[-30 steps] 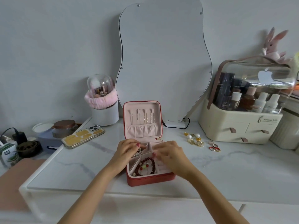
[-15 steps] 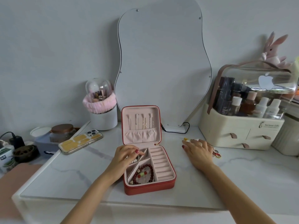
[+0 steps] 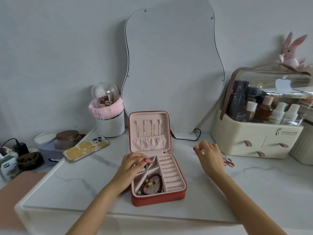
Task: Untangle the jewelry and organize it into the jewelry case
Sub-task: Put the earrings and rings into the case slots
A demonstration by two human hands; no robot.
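A red jewelry case stands open on the marble table, its pink lid upright with thin chains hanging in it. A dark red bead bracelet lies in the front left compartment. My left hand rests in the back left compartment, fingers curled on pearl jewelry there. My right hand is to the right of the case, fingers bent down onto a gold and pearl tangle that it mostly hides. Red and gold rings lie just beyond its knuckles.
A wavy mirror leans on the wall behind the case, its cable trailing on the table. A cream cosmetics organizer stands at right, a brush holder and phone at left. The table's front edge runs near my forearms.
My right hand left the case and moved right to the gold and pearl tangle. My left hand stayed in the back left compartment. The camera tilted slightly.
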